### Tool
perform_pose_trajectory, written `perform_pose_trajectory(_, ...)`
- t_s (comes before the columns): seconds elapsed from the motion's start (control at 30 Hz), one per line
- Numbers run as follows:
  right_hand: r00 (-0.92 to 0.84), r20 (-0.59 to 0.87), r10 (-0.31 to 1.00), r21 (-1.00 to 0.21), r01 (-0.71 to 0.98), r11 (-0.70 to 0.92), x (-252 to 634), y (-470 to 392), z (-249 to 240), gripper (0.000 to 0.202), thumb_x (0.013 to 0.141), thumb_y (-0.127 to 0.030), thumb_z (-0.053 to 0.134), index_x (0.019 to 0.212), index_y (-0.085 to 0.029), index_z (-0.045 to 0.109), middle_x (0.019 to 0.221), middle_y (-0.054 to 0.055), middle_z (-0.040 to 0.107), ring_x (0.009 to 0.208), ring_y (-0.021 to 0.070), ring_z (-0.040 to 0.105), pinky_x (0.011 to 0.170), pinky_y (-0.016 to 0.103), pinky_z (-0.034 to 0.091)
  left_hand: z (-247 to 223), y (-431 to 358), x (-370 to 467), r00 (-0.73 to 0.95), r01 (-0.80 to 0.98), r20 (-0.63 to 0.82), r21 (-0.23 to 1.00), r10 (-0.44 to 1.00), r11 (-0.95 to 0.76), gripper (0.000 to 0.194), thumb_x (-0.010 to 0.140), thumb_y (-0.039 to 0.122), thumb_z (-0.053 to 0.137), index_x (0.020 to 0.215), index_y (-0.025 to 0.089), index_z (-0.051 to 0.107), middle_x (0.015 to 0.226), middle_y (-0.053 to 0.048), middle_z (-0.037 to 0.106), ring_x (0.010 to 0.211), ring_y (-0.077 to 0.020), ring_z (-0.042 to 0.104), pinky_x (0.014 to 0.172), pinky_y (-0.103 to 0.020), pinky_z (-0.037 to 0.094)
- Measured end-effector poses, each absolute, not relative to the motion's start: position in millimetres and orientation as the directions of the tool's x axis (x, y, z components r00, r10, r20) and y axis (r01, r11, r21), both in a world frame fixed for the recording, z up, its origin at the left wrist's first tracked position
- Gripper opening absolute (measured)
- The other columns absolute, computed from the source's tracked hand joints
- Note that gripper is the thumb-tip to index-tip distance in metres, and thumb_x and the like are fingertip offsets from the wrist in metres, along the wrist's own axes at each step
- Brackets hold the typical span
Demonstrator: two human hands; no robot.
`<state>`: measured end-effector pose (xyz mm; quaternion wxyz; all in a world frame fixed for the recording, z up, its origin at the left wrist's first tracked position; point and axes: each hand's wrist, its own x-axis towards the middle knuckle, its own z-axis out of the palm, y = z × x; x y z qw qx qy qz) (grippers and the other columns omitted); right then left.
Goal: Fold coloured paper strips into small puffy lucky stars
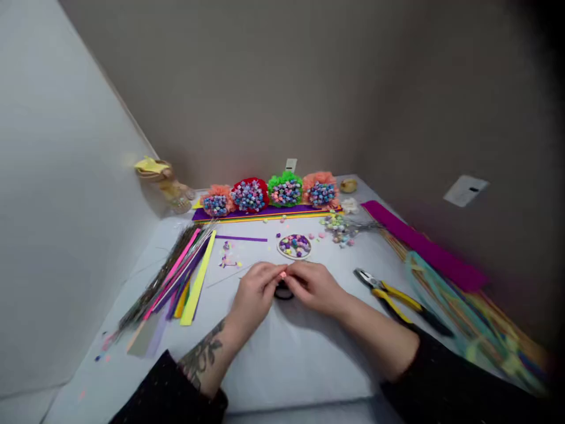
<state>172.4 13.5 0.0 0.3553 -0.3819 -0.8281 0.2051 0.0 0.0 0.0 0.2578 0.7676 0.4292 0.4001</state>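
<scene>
Hands: two, bare, brought together at the middle of the bench point(304, 371). The left hand point(255, 290) and the right hand point(316, 285) are set fingertip to fingertip, with a small pink piece point(283, 275) pinched between them; its exact shape cannot be told.

Directly below the fingertips: one black ring-shaped object point(283, 296), partly covered by the hands.

Just beyond the hands: one round dish point(294, 257), in which small purple, pink and pale pieces are held. Loose pale pieces point(335, 222) are scattered to its right.

Left side: one bundle of thin dark stems point(152, 300), laid slantwise; coloured strips are placed alongside, a yellow strip point(198, 282) outermost. One narrow purple strip point(242, 238) is laid crosswise nearby.

Right side: one pair of pliers point(379, 287), yellow and black handles spread; one long magenta sheet point(415, 242); ribbon-like strands point(436, 285), blurred.

Rear: four ruffled clusters point(286, 191), coral, red, green and coral, set in a row, their centres filled with small bluish and pink pieces.
</scene>
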Motion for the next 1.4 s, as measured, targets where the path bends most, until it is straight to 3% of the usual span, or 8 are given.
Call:
perform_pose_trajectory(0.2, -0.451, 0.423, 0.786, -0.621, 0.487, 0.614, 175, 10, 0, 0.014, 0.086, -0.019, 0.049, 0.077, -0.018, 0.06, 0.064, 0.001, 0.061, 0.057, 0.0116, 0.053, 0.057, 0.022, 0.039, 7, -2, 1, 0.229, 0.527, 0.375, 0.728, 0.898, -0.439, 0.011, 0.086, 0.018, 0.057, 0.087, 0.017, 0.067, 0.086, -0.005, 0.07, 0.082, -0.016, 0.063, 0.075, -0.027, 0.05)
perform_pose_trajectory(0.5, -0.46, 0.431, 0.776, -0.66, 0.425, 0.619, 173, 11, 0, 0.017, 0.083, -0.016, 0.046, 0.07, -0.018, 0.056, 0.058, -0.001, 0.054, 0.054, 0.0104, 0.049, 0.054, 0.021, 0.036, 6, -2, -4, 0.293, 0.536, 0.438, 0.66, 0.85, -0.526, 0.011, 0.086, 0.013, 0.056, 0.087, 0.018, 0.066, 0.083, -0.003, 0.07, 0.08, -0.0148, 0.062, 0.074, -0.026, 0.048)
perform_pose_trajectory(0.8, -0.446, 0.52, 0.729, -0.645, 0.354, 0.677, 171, 7, 4, 0.018, 0.074, -0.015, 0.046, 0.056, -0.02, 0.041, 0.049, -0.004, 0.044, 0.046, 0.0082, 0.04, 0.049, 0.02, 0.029, 7, -2, -2, 0.333, 0.441, 0.372, 0.751, 0.866, -0.492, 0.012, 0.083, 0.013, 0.058, 0.082, 0.019, 0.068, 0.078, -0.002, 0.07, 0.074, -0.0138, 0.063, 0.071, -0.024, 0.048)
perform_pose_trajectory(1.03, -0.418, 0.559, 0.716, -0.635, 0.339, 0.694, 171, 5, 0, 0.019, 0.072, -0.013, 0.048, 0.055, -0.02, 0.042, 0.046, -0.006, 0.042, 0.044, 0.0075, 0.038, 0.047, 0.02, 0.029, 10, -5, 1, 0.325, 0.401, 0.296, 0.817, 0.898, -0.414, 0.013, 0.081, 0.012, 0.058, 0.079, 0.018, 0.069, 0.076, -0.002, 0.07, 0.072, -0.0138, 0.063, 0.07, -0.024, 0.048)
perform_pose_trajectory(1.13, -0.43, 0.521, 0.737, -0.665, 0.336, 0.667, 172, 8, -1, 0.016, 0.077, -0.015, 0.049, 0.061, -0.02, 0.048, 0.05, -0.004, 0.047, 0.046, 0.0084, 0.042, 0.048, 0.02, 0.032, 13, -4, 1, 0.267, 0.395, 0.214, 0.865, 0.94, -0.309, 0.012, 0.082, 0.017, 0.057, 0.079, 0.018, 0.069, 0.078, -0.003, 0.07, 0.074, -0.0146, 0.063, 0.07, -0.025, 0.048)
perform_pose_trajectory(1.23, -0.351, 0.495, 0.795, -0.73, 0.329, 0.599, 176, 12, 3, 0.012, 0.085, -0.021, 0.047, 0.084, -0.018, 0.058, 0.065, 0.0, 0.057, 0.057, 0.0115, 0.052, 0.054, 0.022, 0.041, 17, -1, 1, 0.102, 0.264, 0.106, 0.956, 0.989, -0.129, 0.012, 0.081, 0.028, 0.061, 0.083, 0.018, 0.067, 0.079, -0.003, 0.069, 0.074, -0.0151, 0.063, 0.067, -0.025, 0.05)
perform_pose_trajectory(1.3, -0.235, 0.518, 0.823, -0.756, 0.323, 0.569, 180, 14, 8, 0.02, 0.09, -0.023, 0.043, 0.1, -0.018, 0.059, 0.078, 0.004, 0.06, 0.069, 0.0148, 0.056, 0.063, 0.026, 0.046, 18, 1, 0, -0.004, 0.102, 0.034, 0.994, 0.999, -0.033, 0.019, 0.077, 0.034, 0.066, 0.085, 0.016, 0.065, 0.08, -0.004, 0.069, 0.073, -0.0154, 0.064, 0.063, -0.024, 0.051)
perform_pose_trajectory(1.4, -0.135, 0.577, 0.806, -0.729, 0.359, 0.582, 183, 14, 15, 0.024, 0.091, -0.019, 0.04, 0.101, -0.02, 0.062, 0.086, 0.006, 0.06, 0.081, 0.0169, 0.057, 0.072, 0.03, 0.047, 19, 3, -1, -0.047, -0.08, -0.038, 0.996, 0.998, 0.034, 0.025, 0.071, 0.034, 0.073, 0.084, 0.015, 0.064, 0.077, -0.004, 0.069, 0.07, -0.014, 0.065, 0.062, -0.023, 0.052)
